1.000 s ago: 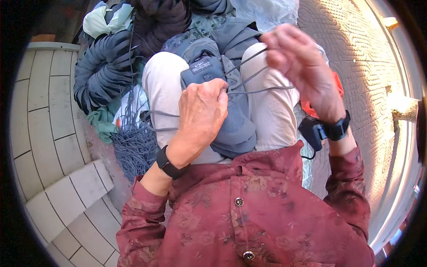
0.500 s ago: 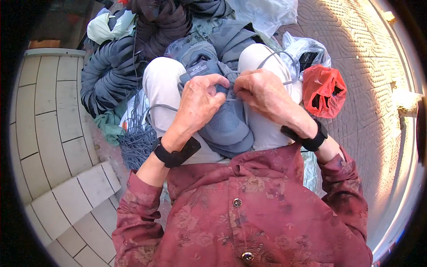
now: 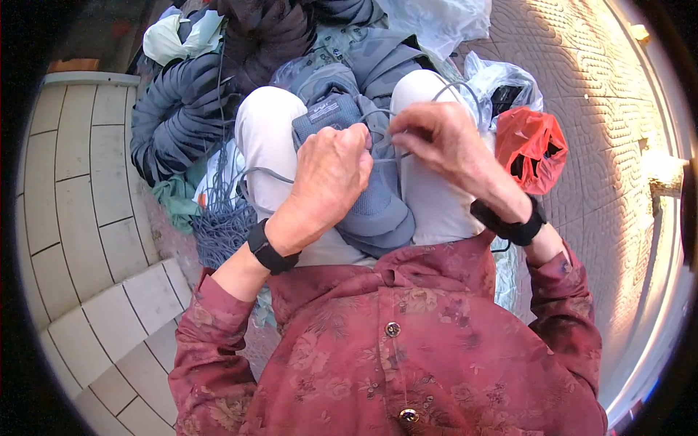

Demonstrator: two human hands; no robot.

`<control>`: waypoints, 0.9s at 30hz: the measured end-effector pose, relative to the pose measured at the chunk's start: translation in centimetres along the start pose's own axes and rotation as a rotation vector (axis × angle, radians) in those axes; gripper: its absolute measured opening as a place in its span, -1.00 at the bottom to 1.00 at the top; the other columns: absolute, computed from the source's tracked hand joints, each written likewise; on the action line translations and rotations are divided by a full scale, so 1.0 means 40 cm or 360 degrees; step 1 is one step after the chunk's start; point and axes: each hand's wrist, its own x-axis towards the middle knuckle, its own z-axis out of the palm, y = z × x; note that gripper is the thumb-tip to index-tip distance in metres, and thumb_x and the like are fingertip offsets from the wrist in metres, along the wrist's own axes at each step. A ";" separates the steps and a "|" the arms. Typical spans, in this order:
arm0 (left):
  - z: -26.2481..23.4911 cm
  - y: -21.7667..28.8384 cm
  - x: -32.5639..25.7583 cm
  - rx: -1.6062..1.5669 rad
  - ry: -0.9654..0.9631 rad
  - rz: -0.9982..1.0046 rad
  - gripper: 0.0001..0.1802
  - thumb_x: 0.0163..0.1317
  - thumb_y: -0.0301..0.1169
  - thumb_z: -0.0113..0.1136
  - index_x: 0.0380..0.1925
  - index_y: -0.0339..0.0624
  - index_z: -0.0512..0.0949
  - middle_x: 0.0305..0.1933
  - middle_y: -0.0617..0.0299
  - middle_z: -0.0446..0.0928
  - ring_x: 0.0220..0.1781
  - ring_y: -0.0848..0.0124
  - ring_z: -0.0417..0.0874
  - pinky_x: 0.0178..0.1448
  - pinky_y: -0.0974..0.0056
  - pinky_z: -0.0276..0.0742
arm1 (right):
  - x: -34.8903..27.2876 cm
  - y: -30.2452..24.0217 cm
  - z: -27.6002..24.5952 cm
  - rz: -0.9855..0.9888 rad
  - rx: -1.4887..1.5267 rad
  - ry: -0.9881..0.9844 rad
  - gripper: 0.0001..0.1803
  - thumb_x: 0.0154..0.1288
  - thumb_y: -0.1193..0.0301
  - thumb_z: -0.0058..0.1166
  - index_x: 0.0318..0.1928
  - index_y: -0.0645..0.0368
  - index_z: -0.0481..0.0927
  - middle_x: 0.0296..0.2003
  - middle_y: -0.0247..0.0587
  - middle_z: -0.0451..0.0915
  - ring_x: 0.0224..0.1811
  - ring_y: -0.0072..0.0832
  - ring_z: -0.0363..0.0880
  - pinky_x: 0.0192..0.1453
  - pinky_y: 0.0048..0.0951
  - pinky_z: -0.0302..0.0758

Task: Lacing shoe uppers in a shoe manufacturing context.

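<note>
Both hands now meet over grey-blue shoe on lap; a second ago right hand was raised high, drawing grey lace taut. Lace slack now, looped above knee, so pull looks finished, next threading likely. Left hand curled, pinching lace at shoe tongue. Right hand bent at wrist, fingertips pinching lace beside it. Red bag lies right.

Left, dark bundles crowd close; right, red bag — paving beyond open.
</note>
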 end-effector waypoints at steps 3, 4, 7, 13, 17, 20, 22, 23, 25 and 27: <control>-0.027 0.003 -0.015 0.0177 0.0048 0.0023 -0.92 0.14 -0.50 0.20 -0.37 -0.27 0.58 -0.55 -0.07 0.56 -0.45 -0.04 0.65 -0.30 0.02 0.54 | 0.024 0.039 -0.073 -0.0037 -0.0143 0.0197 -0.88 0.17 0.53 0.19 -0.28 0.31 0.67 -0.46 0.02 0.66 -0.42 -0.30 0.69 -0.28 -0.35 0.57; -0.043 -0.005 -0.021 0.0233 0.0060 0.0018 -0.93 0.15 -0.50 0.21 -0.36 -0.24 0.59 -0.55 -0.07 0.57 -0.45 -0.05 0.65 -0.29 0.01 0.55 | 0.034 0.045 -0.102 0.0006 -0.0139 0.0223 -0.90 0.18 0.53 0.19 -0.29 0.31 0.67 -0.47 -0.02 0.66 -0.43 -0.39 0.68 -0.29 -0.40 0.57; -0.137 -0.056 -0.042 0.0254 0.0146 -0.0024 -0.96 0.14 -0.51 0.22 -0.38 -0.22 0.58 -0.55 -0.06 0.57 -0.50 0.02 0.65 -0.38 0.03 0.52 | 0.053 0.115 -0.146 0.0064 -0.0127 0.0211 -0.89 0.19 0.53 0.21 -0.27 0.29 0.66 -0.47 -0.10 0.64 -0.43 -0.40 0.66 -0.31 -0.43 0.55; -0.231 -0.149 -0.162 0.0151 0.0273 -0.0509 -0.93 0.12 -0.58 0.19 -0.38 -0.28 0.63 -0.73 0.23 0.32 -0.69 0.46 0.37 -0.53 0.29 0.28 | 0.042 0.004 -0.051 -0.0507 -0.0680 0.0211 -0.83 0.12 0.32 0.34 -0.24 -0.03 0.71 -0.01 -0.29 0.53 0.16 -0.18 0.39 0.18 -0.05 0.26; -0.206 -0.168 -0.179 0.0079 0.0338 -0.0532 -0.90 0.10 -0.58 0.18 -0.36 -0.27 0.63 -0.72 0.28 0.30 -0.68 0.51 0.33 -0.52 0.31 0.26 | 0.013 -0.028 0.018 -0.0428 -0.0518 -0.0066 -0.82 0.10 0.34 0.35 -0.24 -0.02 0.69 -0.07 -0.37 0.52 0.08 -0.21 0.39 0.12 -0.05 0.23; -0.205 -0.179 -0.173 0.0085 0.0373 -0.0553 -0.88 0.07 -0.57 0.19 -0.36 -0.24 0.63 -0.73 0.21 0.34 -0.71 0.40 0.40 -0.52 0.24 0.31 | 0.014 -0.021 0.036 -0.0403 -0.0515 -0.0107 -0.85 0.13 0.39 0.31 -0.26 0.03 0.67 -0.12 -0.36 0.53 0.04 -0.23 0.38 0.08 -0.08 0.24; -0.204 -0.193 -0.178 0.0073 0.0379 -0.0556 -0.87 0.07 -0.57 0.20 -0.35 -0.23 0.64 -0.73 0.21 0.34 -0.71 0.40 0.41 -0.52 0.24 0.31 | 0.023 -0.022 0.035 -0.0312 -0.0363 -0.0144 -0.89 0.15 0.44 0.27 -0.28 0.08 0.65 -0.20 -0.30 0.56 -0.01 -0.24 0.42 0.06 -0.16 0.26; -0.204 -0.202 -0.182 0.0075 0.0365 -0.0536 -0.88 0.08 -0.57 0.20 -0.35 -0.23 0.64 -0.73 0.21 0.34 -0.70 0.41 0.41 -0.52 0.24 0.31 | 0.029 -0.023 0.036 -0.0314 -0.0366 -0.0155 -0.89 0.15 0.44 0.27 -0.28 0.08 0.65 -0.20 -0.30 0.56 -0.01 -0.24 0.42 0.06 -0.16 0.26; -0.201 -0.210 -0.187 0.0064 0.0353 -0.0521 -0.88 0.08 -0.57 0.20 -0.34 -0.23 0.64 -0.73 0.21 0.34 -0.70 0.41 0.41 -0.52 0.24 0.31 | 0.038 -0.026 0.033 -0.0276 -0.0258 -0.0183 -0.87 0.15 0.48 0.24 -0.25 0.15 0.64 -0.32 -0.21 0.59 -0.13 -0.20 0.49 -0.04 -0.22 0.36; -0.201 -0.214 -0.192 -0.0018 0.0355 -0.0532 -0.88 0.09 -0.57 0.19 -0.35 -0.24 0.63 -0.73 0.20 0.35 -0.70 0.41 0.42 -0.52 0.24 0.31 | 0.052 -0.044 0.032 -0.0202 -0.0190 -0.0175 -0.87 0.16 0.51 0.22 -0.24 0.19 0.64 -0.36 -0.18 0.60 -0.21 -0.20 0.53 -0.12 -0.25 0.40</control>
